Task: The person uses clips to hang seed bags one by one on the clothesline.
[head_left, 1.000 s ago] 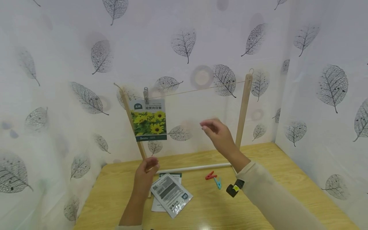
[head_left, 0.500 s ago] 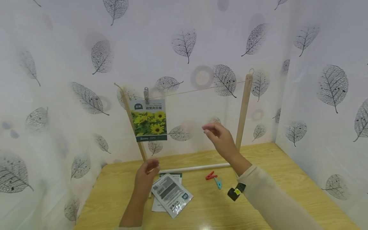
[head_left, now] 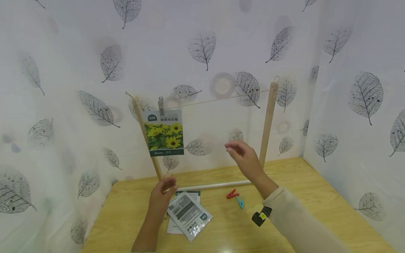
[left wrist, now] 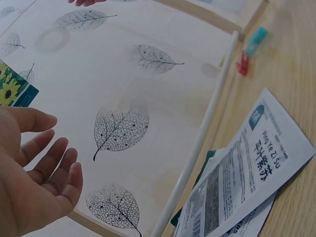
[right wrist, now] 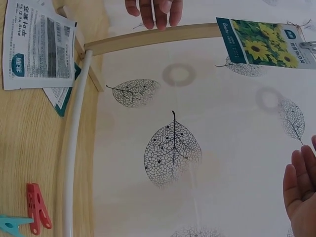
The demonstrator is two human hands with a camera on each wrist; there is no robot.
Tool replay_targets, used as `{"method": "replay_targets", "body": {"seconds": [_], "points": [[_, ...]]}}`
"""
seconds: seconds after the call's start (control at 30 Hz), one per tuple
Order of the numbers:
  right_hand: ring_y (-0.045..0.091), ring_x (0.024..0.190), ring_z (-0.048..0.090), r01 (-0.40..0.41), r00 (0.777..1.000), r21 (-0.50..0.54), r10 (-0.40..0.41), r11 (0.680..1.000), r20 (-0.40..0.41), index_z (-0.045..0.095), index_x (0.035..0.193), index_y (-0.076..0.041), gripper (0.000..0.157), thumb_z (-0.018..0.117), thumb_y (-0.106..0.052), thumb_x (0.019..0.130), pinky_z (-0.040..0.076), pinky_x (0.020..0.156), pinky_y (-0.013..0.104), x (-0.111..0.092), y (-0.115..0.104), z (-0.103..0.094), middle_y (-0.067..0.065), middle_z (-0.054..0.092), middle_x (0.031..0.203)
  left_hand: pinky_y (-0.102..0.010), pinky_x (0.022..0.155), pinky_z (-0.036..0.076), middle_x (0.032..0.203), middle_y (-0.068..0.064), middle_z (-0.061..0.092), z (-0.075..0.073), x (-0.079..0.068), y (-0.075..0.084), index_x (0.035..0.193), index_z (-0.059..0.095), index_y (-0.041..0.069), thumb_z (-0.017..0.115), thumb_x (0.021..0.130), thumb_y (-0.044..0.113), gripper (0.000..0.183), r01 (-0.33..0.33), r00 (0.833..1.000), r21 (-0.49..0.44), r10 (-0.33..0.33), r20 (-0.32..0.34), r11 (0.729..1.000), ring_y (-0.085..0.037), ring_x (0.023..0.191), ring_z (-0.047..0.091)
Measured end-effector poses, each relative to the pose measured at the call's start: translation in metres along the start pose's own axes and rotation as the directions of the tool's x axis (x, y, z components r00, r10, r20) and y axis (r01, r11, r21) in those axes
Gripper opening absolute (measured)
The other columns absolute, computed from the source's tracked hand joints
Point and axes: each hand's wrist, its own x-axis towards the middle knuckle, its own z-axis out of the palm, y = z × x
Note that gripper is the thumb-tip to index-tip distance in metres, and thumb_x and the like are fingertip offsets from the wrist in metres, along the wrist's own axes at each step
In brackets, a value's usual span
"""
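A seed packet with yellow sunflowers (head_left: pixel 164 135) hangs from a string (head_left: pixel 215 100), held at its top by a metal clip (head_left: pixel 161 105). Below that packet, near the left post, my left hand (head_left: pixel 159 196) hovers with relaxed fingers and nothing in them. My right hand (head_left: pixel 245 158) is raised in the air left of the right post, also holding nothing, its fingers loosely bent. On the table, a silver-white seed packet (left wrist: pixel 247 168) lies printed side up over another packet. A red clothespin (right wrist: pixel 37 208) and a light blue clothespin (head_left: pixel 240 202) lie together to the right.
Wooden posts (head_left: pixel 268 123) stand at both ends of the string, joined low down by a white rod (head_left: pixel 215 185). The wood-grain table (head_left: pixel 120 218) meets a leaf-patterned curtain (head_left: pixel 205 21) behind and at the sides.
My right hand has sunk and shifted slightly right. My left hand has dropped a little. The hanging packet, the packets on the table and the clothespins stay where they were.
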Motion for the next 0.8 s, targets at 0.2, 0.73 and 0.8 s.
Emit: {"method": "replay_targets", "body": {"seconds": [0.2,0.73,0.8], "points": [[0.001,0.104,0.062,0.007,1.000,0.028,-0.007,1.000,-0.008,0.067,0.117,-0.003,0.021,0.061,-0.016,0.102,0.051,0.091,0.012,-0.005,0.006,-0.001,0.015,0.068,0.120,-0.043,0.109,0.050,0.135,-0.005,0.063,0.000,-0.001,-0.002,0.128,0.062,0.018,0.066,0.096,0.016,0.032,0.007,1.000,0.005,-0.007,-0.001,1.000,-0.023,0.128,0.059],[-0.003,0.101,0.062,-0.071,0.997,0.010,0.072,0.997,-0.011,0.067,0.117,-0.004,0.021,0.063,-0.017,0.101,0.052,0.089,0.013,-0.021,0.024,-0.002,0.014,0.069,0.119,-0.042,0.106,0.052,0.131,-0.007,0.065,0.001,-0.003,-0.010,0.127,0.063,0.017,0.066,0.095,0.016,0.033,-0.030,0.999,0.028,0.029,0.025,0.999,-0.024,0.123,0.060],[-0.003,0.101,0.062,-0.074,0.997,0.016,0.074,0.997,-0.010,0.067,0.116,-0.004,0.021,0.063,-0.017,0.101,0.052,0.089,0.013,-0.023,0.026,-0.002,0.014,0.069,0.119,-0.042,0.106,0.051,0.131,-0.006,0.065,0.001,-0.004,-0.011,0.127,0.063,0.018,0.067,0.094,0.016,0.033,-0.027,0.999,0.026,0.026,0.033,0.999,-0.024,0.124,0.060]]}}
